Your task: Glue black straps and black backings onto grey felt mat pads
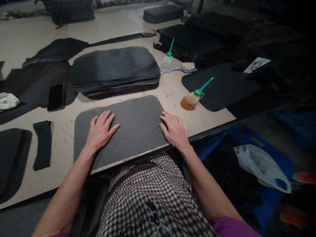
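matt, speckled grey panel (137,126), glossy phone screen (56,96), crinkled plastic bag (260,164), cloth garment (158,187)

Workshop | long worktable (63,138) | stacked black panels (115,65) | green-nozzled squeeze bottle (189,100)

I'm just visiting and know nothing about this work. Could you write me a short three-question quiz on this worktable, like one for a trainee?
1. What lies flat beneath the left hand?
2. True or false: in this view, the smartphone lies to the left of the stack of black panels.
3. Fill in the blank: the green-spouted bottle nearer the right hand holds liquid that looks ____ in colour.

Key:
1. A single dark grey panel with rounded corners.
2. True.
3. Amber-brown.
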A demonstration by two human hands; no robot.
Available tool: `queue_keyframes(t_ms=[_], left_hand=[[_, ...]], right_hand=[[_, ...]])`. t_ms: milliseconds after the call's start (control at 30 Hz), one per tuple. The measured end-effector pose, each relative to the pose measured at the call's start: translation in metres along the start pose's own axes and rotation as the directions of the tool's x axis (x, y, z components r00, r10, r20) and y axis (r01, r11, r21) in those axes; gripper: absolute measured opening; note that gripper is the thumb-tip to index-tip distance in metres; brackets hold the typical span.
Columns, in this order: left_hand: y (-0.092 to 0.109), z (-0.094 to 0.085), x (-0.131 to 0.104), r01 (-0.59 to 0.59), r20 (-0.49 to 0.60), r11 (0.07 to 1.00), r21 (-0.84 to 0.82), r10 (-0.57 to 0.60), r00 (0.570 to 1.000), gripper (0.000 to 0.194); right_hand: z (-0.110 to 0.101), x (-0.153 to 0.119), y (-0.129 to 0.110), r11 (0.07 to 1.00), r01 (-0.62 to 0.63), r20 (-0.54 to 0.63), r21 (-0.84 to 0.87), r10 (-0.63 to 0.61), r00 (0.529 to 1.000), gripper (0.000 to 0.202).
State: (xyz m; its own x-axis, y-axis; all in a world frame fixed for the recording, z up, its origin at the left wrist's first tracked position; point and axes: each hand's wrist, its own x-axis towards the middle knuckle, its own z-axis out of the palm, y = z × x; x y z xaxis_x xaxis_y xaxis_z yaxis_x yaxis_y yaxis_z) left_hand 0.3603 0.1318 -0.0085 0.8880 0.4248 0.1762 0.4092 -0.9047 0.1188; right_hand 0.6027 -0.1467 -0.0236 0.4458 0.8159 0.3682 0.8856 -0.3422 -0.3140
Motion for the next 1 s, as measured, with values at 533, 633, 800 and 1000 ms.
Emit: queue_keyframes(t_ms=[533, 633, 800, 1000], left_hand=[[-0.0002, 0.0000, 0.0001, -0.003, -0.004, 1.000, -0.019, 0.002, 1.000, 0.062], [-0.0010, 0.0011, 0.0002, -0.002, -0.004, 1.000, -0.011, 0.002, 1.000, 0.061], [-0.0025, 0.0011, 0.0009, -0.005, 0.008, 1.000, -0.015, 0.006, 1.000, 0.063], [-0.0089, 0.0005, 0.0021, 0.003, 0.024, 0.996, -0.086, -0.001, 1.000, 0.062]], right_hand=[[-0.0015, 0.0006, -0.0009, 1.000, -0.008, 0.012, 0.009, 0.008, 1.000, 0.040], [-0.0017, 0.0005, -0.0008, 1.000, -0.003, 0.008, 0.005, 0.003, 1.000, 0.040], [-0.0008, -0.0005, -0.0001, 1.000, -0.001, 0.005, -0.011, 0.001, 1.000, 0.039], [0.0007, 0.0009, 0.0045, 1.000, -0.002, 0.025, -0.006, 0.002, 1.000, 0.038]])
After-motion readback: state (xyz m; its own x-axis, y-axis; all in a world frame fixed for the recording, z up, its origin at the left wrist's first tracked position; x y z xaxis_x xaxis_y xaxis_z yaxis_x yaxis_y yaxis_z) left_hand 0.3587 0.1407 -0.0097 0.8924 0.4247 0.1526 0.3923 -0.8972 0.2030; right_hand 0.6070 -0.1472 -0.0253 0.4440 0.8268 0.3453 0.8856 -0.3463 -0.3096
